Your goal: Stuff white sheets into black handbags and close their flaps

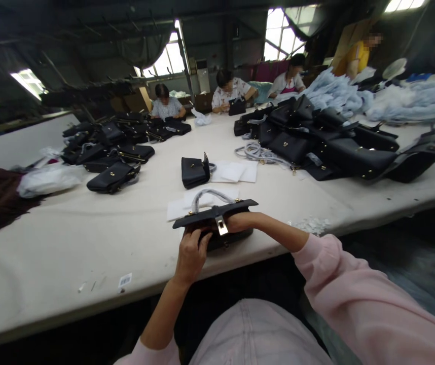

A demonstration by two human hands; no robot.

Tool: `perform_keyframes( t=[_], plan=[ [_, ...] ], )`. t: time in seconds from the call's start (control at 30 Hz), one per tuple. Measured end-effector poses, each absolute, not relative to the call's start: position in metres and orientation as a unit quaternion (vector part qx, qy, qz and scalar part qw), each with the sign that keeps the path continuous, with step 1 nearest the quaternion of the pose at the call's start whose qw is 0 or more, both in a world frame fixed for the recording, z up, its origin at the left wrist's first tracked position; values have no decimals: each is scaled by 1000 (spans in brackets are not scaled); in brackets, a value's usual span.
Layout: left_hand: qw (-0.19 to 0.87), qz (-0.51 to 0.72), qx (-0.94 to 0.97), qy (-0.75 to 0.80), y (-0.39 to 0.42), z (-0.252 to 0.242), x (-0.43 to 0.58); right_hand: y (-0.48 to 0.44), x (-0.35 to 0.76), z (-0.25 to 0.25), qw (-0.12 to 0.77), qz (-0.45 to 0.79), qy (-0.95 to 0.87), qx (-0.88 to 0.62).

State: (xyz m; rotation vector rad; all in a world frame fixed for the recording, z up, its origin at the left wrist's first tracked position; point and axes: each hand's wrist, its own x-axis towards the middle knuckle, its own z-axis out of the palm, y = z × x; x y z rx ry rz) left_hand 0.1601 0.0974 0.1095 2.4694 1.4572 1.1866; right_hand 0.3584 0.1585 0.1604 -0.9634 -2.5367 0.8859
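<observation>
A black handbag with a gold clasp strap and a wrapped grey handle stands at the table's near edge in front of me. My left hand grips the bag's near left rim, thumb outside and the other fingers partly inside. My right hand reaches in under the flap on the right, and its fingers are hidden inside the bag. White sheets lie just behind the bag. Beyond it stands a smaller black bag beside more white sheets.
Heaps of black bags lie at left and right. Light-blue wrapping material is piled at the back right. A brown cloth and white plastic lie far left. Small white scraps sit near my right forearm. Several people work across the table.
</observation>
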Motion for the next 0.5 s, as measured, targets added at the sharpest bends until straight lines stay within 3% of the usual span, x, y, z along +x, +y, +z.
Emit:
perform_keyframes(
  t=[0.17, 0.27, 0.5],
  plan=[
    [83, 335, 836, 426, 126, 131, 187, 156, 401, 194, 189, 167, -824, -507],
    [116, 288, 839, 448, 147, 137, 205, 151, 422, 193, 145, 121, -778, -599],
    [178, 230, 874, 390, 167, 118, 229, 134, 418, 163, 60, 125, -761, -633]
  ],
)
